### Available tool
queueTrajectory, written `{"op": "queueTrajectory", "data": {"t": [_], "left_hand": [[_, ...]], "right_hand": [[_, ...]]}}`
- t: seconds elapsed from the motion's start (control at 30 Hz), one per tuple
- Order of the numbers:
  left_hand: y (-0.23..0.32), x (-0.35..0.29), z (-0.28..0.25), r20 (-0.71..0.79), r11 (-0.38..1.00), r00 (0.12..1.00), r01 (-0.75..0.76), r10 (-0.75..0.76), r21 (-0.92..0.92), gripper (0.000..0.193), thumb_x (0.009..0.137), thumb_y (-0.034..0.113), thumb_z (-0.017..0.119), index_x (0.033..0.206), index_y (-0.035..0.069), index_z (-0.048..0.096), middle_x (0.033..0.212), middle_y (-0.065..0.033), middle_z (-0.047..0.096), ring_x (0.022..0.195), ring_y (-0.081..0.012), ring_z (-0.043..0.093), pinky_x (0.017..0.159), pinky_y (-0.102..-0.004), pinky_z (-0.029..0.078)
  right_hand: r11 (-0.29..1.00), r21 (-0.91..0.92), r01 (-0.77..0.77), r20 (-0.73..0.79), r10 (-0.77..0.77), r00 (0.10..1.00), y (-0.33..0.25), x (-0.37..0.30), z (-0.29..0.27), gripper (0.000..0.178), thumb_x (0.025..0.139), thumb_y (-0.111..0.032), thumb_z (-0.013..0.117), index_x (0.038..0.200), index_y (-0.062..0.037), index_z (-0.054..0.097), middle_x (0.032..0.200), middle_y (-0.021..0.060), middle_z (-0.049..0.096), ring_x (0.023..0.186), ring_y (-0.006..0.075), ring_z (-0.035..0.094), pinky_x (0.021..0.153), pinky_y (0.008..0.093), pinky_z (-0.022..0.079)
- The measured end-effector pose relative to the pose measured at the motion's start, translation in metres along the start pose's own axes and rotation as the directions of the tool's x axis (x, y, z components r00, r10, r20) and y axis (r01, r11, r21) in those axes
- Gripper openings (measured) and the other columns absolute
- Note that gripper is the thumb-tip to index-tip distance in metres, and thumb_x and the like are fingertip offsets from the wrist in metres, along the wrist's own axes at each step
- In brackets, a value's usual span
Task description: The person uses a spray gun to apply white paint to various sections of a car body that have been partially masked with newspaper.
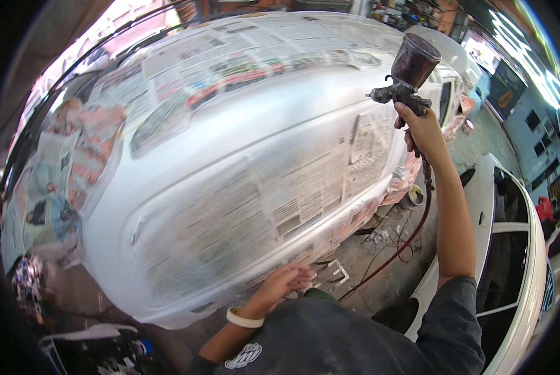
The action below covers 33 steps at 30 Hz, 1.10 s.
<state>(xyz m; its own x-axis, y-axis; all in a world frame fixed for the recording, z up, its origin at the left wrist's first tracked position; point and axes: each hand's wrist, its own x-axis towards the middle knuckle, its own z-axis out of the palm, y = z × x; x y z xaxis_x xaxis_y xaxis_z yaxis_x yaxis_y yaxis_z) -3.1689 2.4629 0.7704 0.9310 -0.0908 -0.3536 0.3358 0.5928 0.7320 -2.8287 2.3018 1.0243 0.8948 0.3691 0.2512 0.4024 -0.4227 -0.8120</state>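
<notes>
Spray gun (pixel 406 95) was at upper right of the frame, and I saw the right hand (pixel 422 129) wrapped closely around its handle. Dark cup (pixel 416 60) stood on top, tilted slightly, so I judged the tool to be stiff and top-heavy; how full the cup was, I could not tell. I considered the handle the proper place to hold, because the cup could be slippery and the nozzle (pixel 371 95) delicate. From below, the red hose (pixel 418 229) would probably drag a little. At lower centre, the left hand (pixel 285 282) had its fingers loosely extended, holding nothing visible, beside the white vehicle body (pixel 173 167) covered partly with newspaper (pixel 311 189); whether it touched, I could not tell.
</notes>
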Motion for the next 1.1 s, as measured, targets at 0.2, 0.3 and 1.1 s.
{"op": "queueTrajectory", "data": {"t": [0.2,0.3,1.1], "left_hand": [[-0.028,-0.001,-0.018,-0.146,0.986,0.977,0.161,-0.154,0.039,0.035,0.104,0.022,0.042,0.129,0.0,0.051,0.124,-0.0164,0.061,0.116,-0.0253,0.059,0.101,-0.0403,0.047],[-0.045,0.001,-0.024,-0.129,0.986,0.978,0.165,-0.166,-0.017,0.036,0.104,0.022,0.042,0.13,-0.002,0.05,0.125,-0.0166,0.06,0.117,-0.0249,0.058,0.101,-0.0394,0.046],[-0.042,0.02,0.001,-0.238,0.985,0.958,0.17,-0.161,0.014,0.049,0.106,0.039,0.035,0.133,0.0,0.048,0.128,-0.0166,0.059,0.121,-0.0276,0.055,0.104,-0.0432,0.042]], "right_hand": [[0.994,-0.035,-0.108,-0.259,0.095,0.961,0.087,0.062,-0.096,0.037,0.089,-0.037,0.067,0.105,-0.004,0.06,0.072,0.0061,0.059,0.037,0.0119,0.049,0.033,0.0282,0.038],[0.987,-0.006,-0.162,-0.371,0.148,0.917,0.113,0.076,-0.127,0.034,0.09,-0.036,0.066,0.111,-0.0102,0.058,0.072,0.0047,0.058,0.041,0.0116,0.05,0.035,0.0288,0.039],[0.84,0.518,-0.164,-0.474,0.441,0.762,0.325,0.063,-0.13,0.034,0.093,-0.035,0.063,0.111,-0.0078,0.055,0.064,0.0068,0.056,0.041,0.0156,0.048,0.036,0.0324,0.041]]}}
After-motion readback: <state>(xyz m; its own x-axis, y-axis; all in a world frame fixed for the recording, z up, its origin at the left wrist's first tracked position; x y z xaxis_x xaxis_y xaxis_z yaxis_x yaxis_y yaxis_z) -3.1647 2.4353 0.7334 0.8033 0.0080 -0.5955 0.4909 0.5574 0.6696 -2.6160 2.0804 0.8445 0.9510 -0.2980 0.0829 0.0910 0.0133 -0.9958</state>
